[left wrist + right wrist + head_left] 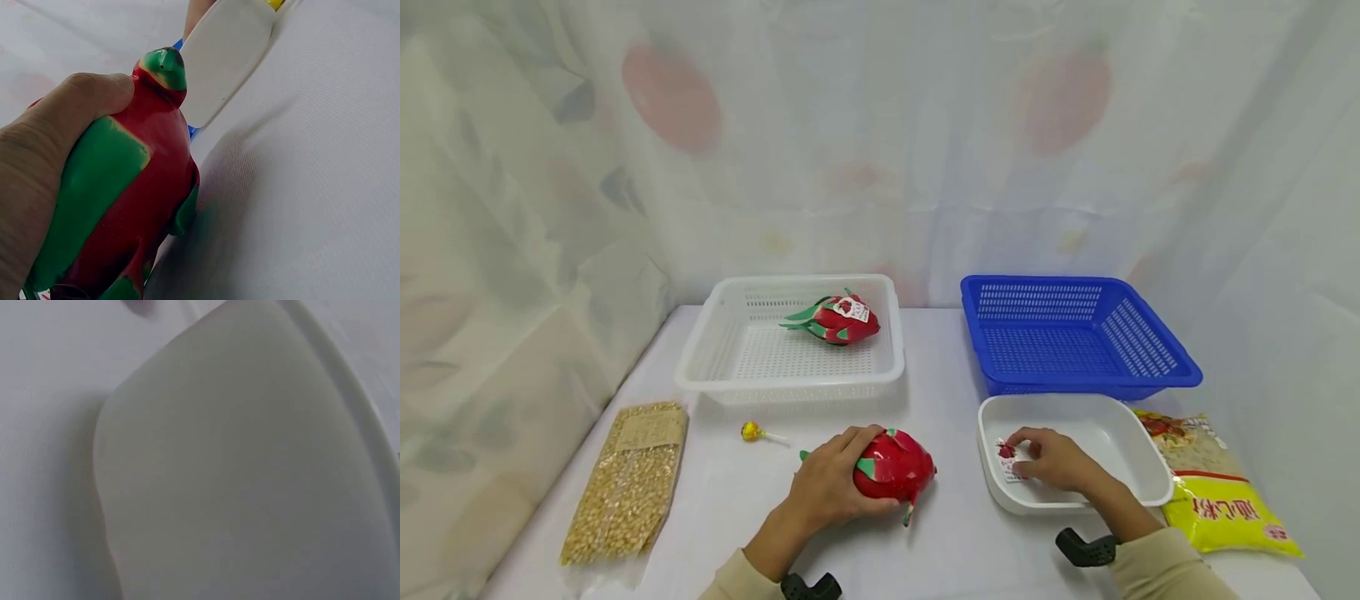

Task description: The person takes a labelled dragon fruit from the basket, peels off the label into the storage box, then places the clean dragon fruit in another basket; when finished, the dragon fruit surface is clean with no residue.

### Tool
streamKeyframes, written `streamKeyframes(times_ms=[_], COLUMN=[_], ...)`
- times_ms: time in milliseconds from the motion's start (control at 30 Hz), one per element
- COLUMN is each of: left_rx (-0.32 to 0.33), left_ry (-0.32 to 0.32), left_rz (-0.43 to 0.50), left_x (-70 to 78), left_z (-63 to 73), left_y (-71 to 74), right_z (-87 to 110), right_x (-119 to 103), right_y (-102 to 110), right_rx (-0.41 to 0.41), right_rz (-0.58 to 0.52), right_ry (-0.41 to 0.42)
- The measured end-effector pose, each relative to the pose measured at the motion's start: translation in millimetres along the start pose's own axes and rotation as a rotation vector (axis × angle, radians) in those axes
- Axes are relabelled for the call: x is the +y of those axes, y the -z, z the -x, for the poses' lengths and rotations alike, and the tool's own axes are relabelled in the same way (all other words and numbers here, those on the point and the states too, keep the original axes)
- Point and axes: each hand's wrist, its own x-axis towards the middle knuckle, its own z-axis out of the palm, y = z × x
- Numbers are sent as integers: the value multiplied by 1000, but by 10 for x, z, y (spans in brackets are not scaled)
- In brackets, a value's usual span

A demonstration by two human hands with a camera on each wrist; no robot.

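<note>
In the head view my left hand [832, 477] grips a red dragon fruit [898, 465] with green scales, at the front middle of the table. Its thumb lies along the fruit's skin in the left wrist view, where the dragon fruit [147, 187] fills much of the frame. My right hand [1057, 460] reaches into a white tub [1120, 437]. Its thumb and index finger stand apart beside a white label [1007, 461] with a red fruit picture, at the tub's left inner side. Whether they touch the label is unclear. Only the tub's outer wall [237, 462] shows closely in the right wrist view.
A white basket [805, 387] at the back left contains another dragon fruit [842, 320] with a label. Behind the tub stands a blue basket [1075, 385]. A yellow lollipop [751, 431] and a bag of kernels [625, 483] lie left; a yellow food bag [1221, 500] lies right.
</note>
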Motion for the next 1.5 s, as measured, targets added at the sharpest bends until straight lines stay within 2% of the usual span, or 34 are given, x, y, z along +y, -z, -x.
streamKeyframes(times_ms=[233,367,567,733,867,1133,1267,1500], left_rx=[2,3,-5,-5,-8,-27,-39,-60], left_ry=[10,13,11,1,-11,-29,-32,-35], left_rz=[-5,-3,-3,-8,-9,-37,-44,-45], left_x=[-4,-8,-7,-9,-13,-21,-18,-4], left_z=[13,16,13,2,-5,3,5,5], left_y=[-4,3,0,0,7,21,26,40], right_z=[14,5,4,2,8,88,164,318], right_x=[-53,-71,-93,-105,-103,-108,-194,-402], right_y=[-31,-40,-24,-3,14,109,216,463], right_rx=[6,2,-8,-10,-3,42,81,161], right_rz=[134,181,213,233,214,99,61,63], right_ry=[-14,-68,-151,-173,-169,-115,-80,-50])
